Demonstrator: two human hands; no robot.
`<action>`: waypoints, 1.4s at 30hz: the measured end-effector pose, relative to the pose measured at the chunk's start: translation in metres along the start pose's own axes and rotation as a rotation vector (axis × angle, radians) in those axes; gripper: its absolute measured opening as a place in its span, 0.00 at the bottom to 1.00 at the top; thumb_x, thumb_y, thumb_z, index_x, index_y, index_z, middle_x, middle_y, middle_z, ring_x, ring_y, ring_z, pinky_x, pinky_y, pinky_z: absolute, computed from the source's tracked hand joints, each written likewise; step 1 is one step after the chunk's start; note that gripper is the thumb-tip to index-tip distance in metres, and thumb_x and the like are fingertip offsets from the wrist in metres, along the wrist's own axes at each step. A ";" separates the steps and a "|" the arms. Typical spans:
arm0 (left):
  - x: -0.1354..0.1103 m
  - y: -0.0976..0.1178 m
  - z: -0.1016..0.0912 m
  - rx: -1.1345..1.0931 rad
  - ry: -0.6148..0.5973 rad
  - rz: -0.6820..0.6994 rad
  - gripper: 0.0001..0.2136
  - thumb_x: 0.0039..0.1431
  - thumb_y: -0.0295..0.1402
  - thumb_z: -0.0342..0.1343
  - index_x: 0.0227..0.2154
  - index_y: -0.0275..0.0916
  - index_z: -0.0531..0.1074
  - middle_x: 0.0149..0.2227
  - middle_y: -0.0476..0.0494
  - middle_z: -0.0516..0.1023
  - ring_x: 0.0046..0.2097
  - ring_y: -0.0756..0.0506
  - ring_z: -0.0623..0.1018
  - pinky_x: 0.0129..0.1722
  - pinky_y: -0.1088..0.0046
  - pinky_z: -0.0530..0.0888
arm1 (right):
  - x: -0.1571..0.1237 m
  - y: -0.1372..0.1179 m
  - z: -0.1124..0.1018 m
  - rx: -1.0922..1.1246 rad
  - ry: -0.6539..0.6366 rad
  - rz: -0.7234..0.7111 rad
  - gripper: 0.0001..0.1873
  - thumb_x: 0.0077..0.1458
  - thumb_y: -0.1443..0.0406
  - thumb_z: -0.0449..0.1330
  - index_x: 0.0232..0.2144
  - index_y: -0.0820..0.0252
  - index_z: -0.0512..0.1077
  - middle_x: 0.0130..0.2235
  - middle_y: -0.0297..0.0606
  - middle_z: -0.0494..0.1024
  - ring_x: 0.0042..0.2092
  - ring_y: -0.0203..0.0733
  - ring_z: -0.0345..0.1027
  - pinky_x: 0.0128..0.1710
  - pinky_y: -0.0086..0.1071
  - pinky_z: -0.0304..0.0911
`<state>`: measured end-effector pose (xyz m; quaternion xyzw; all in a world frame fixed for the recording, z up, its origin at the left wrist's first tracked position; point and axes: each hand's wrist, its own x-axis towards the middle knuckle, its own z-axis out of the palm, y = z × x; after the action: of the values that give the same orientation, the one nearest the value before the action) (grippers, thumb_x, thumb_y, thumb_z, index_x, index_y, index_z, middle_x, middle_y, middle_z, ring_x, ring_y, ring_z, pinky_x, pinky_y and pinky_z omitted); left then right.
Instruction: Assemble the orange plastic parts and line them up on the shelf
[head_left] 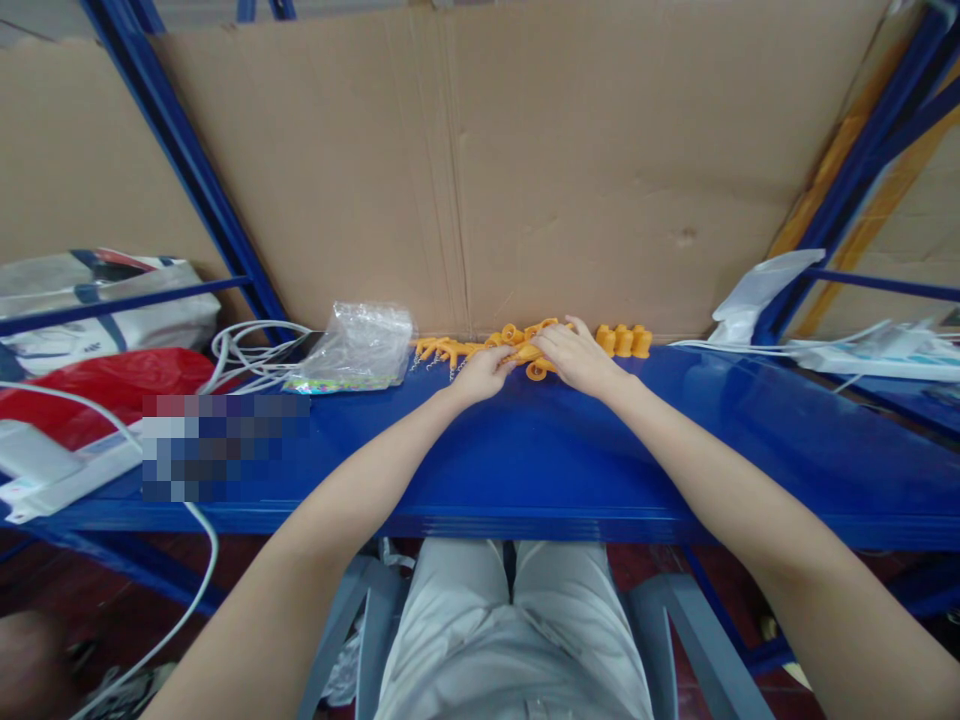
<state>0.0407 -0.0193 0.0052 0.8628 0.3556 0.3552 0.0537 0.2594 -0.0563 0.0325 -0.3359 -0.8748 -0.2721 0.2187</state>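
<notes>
Both hands meet at the back of the blue shelf over a cluster of orange plastic parts. My left hand (pixel 484 374) is closed, its fingertips pinching an orange plastic part (pixel 526 354). From the other side my right hand (pixel 576 352) grips the same part, with its fingers bent over it. Left of my hands lie several orange corkscrews (pixel 442 350) with silver metal spirals pointing toward me. Loose orange ring-shaped pieces (pixel 511 333) sit just behind my fingers. Several orange bell-shaped sleeves (pixel 623 341) stand upright in a row right of my right hand.
A clear plastic bag (pixel 360 345) lies left of the parts, beside coiled white cables (pixel 247 350). Farther left are a red bag (pixel 112 385) and a white power strip (pixel 75 475). Cardboard (pixel 525 170) walls the back. Blue posts (pixel 180 160) frame the shelf.
</notes>
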 end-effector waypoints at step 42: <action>-0.005 -0.013 -0.010 -0.377 -0.163 -0.436 0.09 0.63 0.31 0.57 0.45 0.39 0.74 0.29 0.48 0.77 0.29 0.49 0.76 0.22 0.80 0.69 | -0.036 0.057 0.007 -0.117 0.110 0.585 0.14 0.63 0.64 0.55 0.47 0.62 0.74 0.52 0.55 0.75 0.56 0.60 0.64 0.53 0.51 0.59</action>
<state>0.0244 -0.0150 0.0051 0.7664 0.4549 0.3248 0.3165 0.3224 -0.0328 0.0256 -0.5703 -0.7107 -0.2654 0.3151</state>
